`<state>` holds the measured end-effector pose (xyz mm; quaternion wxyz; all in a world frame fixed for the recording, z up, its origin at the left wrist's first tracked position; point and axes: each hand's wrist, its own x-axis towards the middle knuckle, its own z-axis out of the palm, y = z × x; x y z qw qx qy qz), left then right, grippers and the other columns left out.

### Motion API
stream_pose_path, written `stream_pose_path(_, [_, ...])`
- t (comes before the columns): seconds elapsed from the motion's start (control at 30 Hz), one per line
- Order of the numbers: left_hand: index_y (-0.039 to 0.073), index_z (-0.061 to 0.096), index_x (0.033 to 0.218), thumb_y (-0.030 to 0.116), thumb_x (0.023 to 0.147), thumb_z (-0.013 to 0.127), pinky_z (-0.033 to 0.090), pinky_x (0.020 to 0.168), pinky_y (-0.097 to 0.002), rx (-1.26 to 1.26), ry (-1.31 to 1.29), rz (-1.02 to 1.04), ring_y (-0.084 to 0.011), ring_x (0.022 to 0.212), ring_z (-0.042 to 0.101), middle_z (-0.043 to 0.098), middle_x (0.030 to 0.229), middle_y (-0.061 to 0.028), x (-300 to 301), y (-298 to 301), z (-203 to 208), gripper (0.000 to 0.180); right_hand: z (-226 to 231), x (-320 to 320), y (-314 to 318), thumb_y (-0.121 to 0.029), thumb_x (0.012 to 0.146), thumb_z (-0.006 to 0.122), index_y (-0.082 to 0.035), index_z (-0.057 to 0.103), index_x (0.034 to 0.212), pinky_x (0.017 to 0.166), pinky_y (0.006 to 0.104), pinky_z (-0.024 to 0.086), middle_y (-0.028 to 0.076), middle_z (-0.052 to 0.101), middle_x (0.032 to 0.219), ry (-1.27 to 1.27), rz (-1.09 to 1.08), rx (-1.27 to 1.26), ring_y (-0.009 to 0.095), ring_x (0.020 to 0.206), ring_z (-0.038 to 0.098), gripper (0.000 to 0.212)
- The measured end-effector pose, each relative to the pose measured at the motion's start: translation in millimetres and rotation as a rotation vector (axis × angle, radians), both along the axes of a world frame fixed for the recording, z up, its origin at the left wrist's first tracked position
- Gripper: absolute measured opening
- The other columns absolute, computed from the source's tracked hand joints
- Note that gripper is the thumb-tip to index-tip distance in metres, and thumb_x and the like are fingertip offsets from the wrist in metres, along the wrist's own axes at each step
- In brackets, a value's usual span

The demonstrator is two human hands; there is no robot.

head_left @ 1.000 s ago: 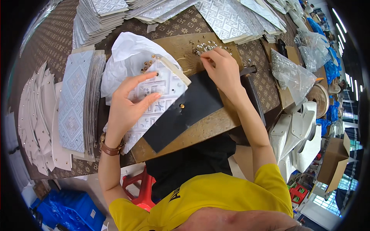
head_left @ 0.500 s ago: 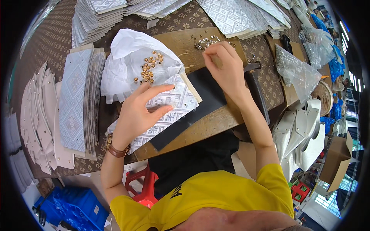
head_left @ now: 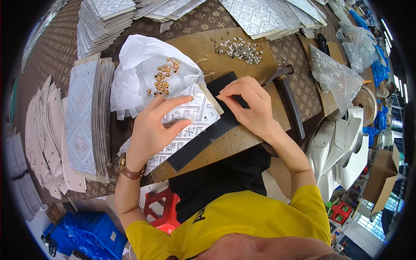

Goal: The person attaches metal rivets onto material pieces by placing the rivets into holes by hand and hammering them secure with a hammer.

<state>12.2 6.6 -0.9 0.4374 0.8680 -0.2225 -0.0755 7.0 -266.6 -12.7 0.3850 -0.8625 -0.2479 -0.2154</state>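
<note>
Left hand (head_left: 152, 125) on patterned panel (head_left: 197, 112) — right hand (head_left: 251, 104) perhaps pinching something.

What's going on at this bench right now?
A person has the left hand spread on a patterned panel, which lies partly over a black mat on a brown board. The right hand is just off the panel's right edge, fingertips pinched together; I can't tell whether they hold anything. Beyond the left hand, gold studs sit in an open white bag, and small silver pieces are heaped near the board's far edge.
</note>
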Motion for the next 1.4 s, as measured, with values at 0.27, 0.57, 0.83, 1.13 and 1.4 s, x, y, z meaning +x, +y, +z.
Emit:
stream_pose_path(0.27, [0.019, 0.074, 0.128, 0.024, 0.083, 0.085, 0.053, 0.069, -0.0397, 0.032, -0.031, 0.009, -0.0325, 0.076, 0.062, 0.058, 0.089, -0.0104, -1.4, -2.9, -1.3, 0.046, -1.5, -10.8, 10.1, 0.004, 0.077, 0.086, -0.006, 0.075, 0.095, 0.071, 0.0352, 0.052, 0.005, 0.073, 0.094, 0.111, 0.157, 0.019, 0.024, 0.082, 0.067, 0.024])
stream_pose_path(0.57, [0.019, 0.074, 0.129, 0.024, 0.085, 0.084, 0.053, 0.068, -0.0404, 0.060, -0.001, 0.038, -0.0323, 0.076, 0.063, 0.059, 0.090, -0.0102, -5.3, -5.1, 2.9, 0.045, -4.0, -18.9, 10.0, -0.007, 0.076, 0.083, -0.007, 0.074, 0.102, 0.078, 0.0372, 0.053, 0.003, 0.076, 0.104, -0.078, 0.270, -0.289, 0.024, 0.090, 0.066, 0.027])
stream_pose_path(0.83, [0.020, 0.074, 0.130, 0.024, 0.085, 0.084, 0.052, 0.069, -0.0406, 0.106, -0.009, 0.033, -0.0322, 0.076, 0.063, 0.058, 0.089, -0.0104, -4.7, -4.8, 2.6, 0.046, 13.2, -48.5, -1.3, -0.008, 0.078, 0.080, -0.007, 0.072, 0.104, 0.086, 0.0396, 0.053, 0.003, 0.077, 0.118, -0.082, 0.230, -0.503, 0.026, 0.102, 0.068, 0.028])
stream_pose_path(1.13, [0.022, 0.074, 0.131, 0.025, 0.085, 0.084, 0.051, 0.071, -0.0401, 0.126, 0.021, 0.040, -0.0318, 0.077, 0.063, 0.059, 0.091, -0.0110, -4.8, -1.7, 2.3, 0.047, -2.4, -45.8, -88.0, -0.016, 0.093, 0.077, -0.003, 0.068, 0.111, 0.085, 0.0442, 0.052, 0.014, 0.070, 0.096, -0.055, -0.625, -0.546, 0.037, 0.093, 0.066, 0.024])
stream_pose_path(1.4, [0.022, 0.074, 0.132, 0.023, 0.084, 0.085, 0.052, 0.072, -0.0391, 0.111, 0.005, 0.040, -0.0315, 0.078, 0.063, 0.062, 0.094, -0.0103, -3.7, -2.1, -5.0, 0.049, 33.2, -72.8, -88.7, -0.031, 0.101, 0.072, 0.000, 0.066, 0.113, 0.074, 0.0380, 0.054, 0.012, 0.067, 0.089, 0.345, -0.543, -0.025, 0.031, 0.077, 0.068, 0.034])
